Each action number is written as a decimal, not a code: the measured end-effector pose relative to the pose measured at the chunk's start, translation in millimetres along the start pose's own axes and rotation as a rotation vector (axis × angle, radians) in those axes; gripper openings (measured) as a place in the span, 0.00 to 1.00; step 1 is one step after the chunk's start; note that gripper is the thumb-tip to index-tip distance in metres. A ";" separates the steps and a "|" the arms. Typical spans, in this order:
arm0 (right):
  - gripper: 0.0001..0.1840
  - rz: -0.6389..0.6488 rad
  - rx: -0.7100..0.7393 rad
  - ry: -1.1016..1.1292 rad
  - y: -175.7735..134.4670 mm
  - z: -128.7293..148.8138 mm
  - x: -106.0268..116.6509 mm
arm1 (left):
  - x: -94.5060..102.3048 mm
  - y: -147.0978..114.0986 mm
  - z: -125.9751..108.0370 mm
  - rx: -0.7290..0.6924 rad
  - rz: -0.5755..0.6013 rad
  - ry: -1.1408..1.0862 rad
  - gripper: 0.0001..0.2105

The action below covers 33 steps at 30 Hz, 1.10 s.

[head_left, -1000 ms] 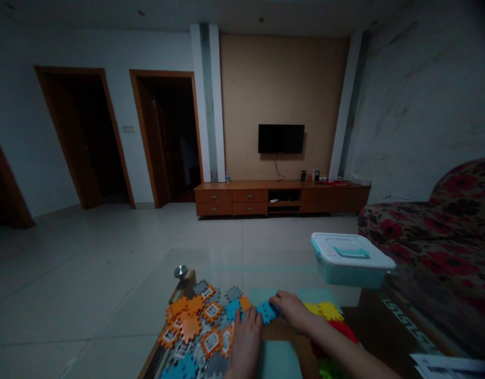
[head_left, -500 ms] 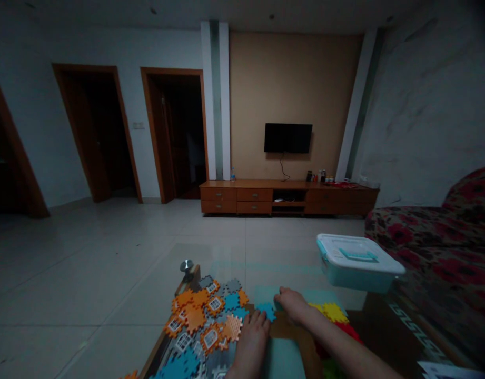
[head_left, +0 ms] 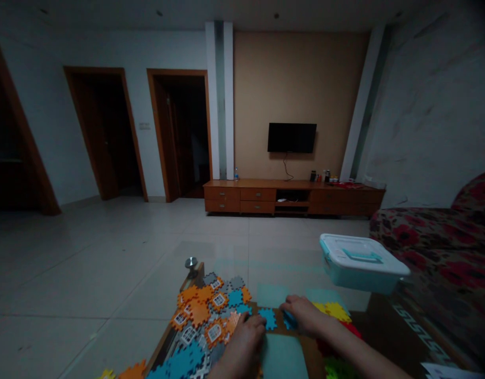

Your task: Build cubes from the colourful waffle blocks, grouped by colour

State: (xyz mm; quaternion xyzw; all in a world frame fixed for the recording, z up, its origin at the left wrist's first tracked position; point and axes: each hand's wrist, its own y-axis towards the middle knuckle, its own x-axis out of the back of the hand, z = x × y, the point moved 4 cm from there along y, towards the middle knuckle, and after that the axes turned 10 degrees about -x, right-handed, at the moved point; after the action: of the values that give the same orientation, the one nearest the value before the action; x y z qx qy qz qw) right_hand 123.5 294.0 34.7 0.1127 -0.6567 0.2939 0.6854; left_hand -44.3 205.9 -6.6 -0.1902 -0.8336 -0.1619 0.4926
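My right hand point(head_left: 303, 314) is closed on a blue interlocking puzzle tile point(head_left: 289, 320) with toothed edges, partly hidden by the fingers and low over the glass table. Between my hands another blue tile point(head_left: 267, 319) lies flat. My left hand point(head_left: 247, 337) is at the right edge of a heap of tiles, its fingers curled down; whatever they hold is hidden. In the heap are orange tiles point(head_left: 199, 312), some with white window inserts point(head_left: 214, 332), blue tiles point(head_left: 184, 362) and grey ones. Past my right wrist lie yellow tiles point(head_left: 333, 311) and red ones.
A lidded teal storage box point(head_left: 360, 268) stands at the table's far right. Green tiles point(head_left: 339, 368) lie near the front under my right forearm. A round metal fitting point(head_left: 191, 263) rises at the table's far left corner. Beside the table is a floral sofa point(head_left: 427, 237).
A blue tile now shows under my right fingers, just right of the one lying between my hands. My left hand has drawn back slightly and its fingers have curled. The view has shifted a little.
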 end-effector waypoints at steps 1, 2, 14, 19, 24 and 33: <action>0.25 -0.008 -0.002 0.014 0.6 3.2 1.3 | 1.5 -0.1 1.3 0.010 -0.004 0.024 0.17; 0.26 -0.017 -0.004 0.031 1.9 7.9 2.7 | 4.6 0.3 2.9 0.034 -0.014 0.066 0.17; 0.33 -0.097 -0.089 0.174 40.2 116.9 -13.6 | 72.6 7.0 44.8 0.324 0.086 0.230 0.19; 0.37 -0.073 -0.115 0.185 42.5 125.0 -15.2 | 82.7 -2.5 56.3 0.330 0.138 0.296 0.22; 0.30 -0.087 -0.116 0.171 39.5 126.8 -8.8 | 87.6 -0.6 60.1 0.375 0.124 0.329 0.21; 0.32 -0.153 -0.082 0.128 22.5 114.2 10.5 | 87.5 0.7 74.9 0.486 0.079 0.353 0.27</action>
State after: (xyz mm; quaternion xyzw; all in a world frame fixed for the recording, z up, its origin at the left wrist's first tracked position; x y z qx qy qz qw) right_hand 15.5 253.0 52.5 0.1153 -0.6124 0.2204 0.7504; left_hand -139.6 254.6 36.0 -0.0681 -0.7415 0.0311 0.6668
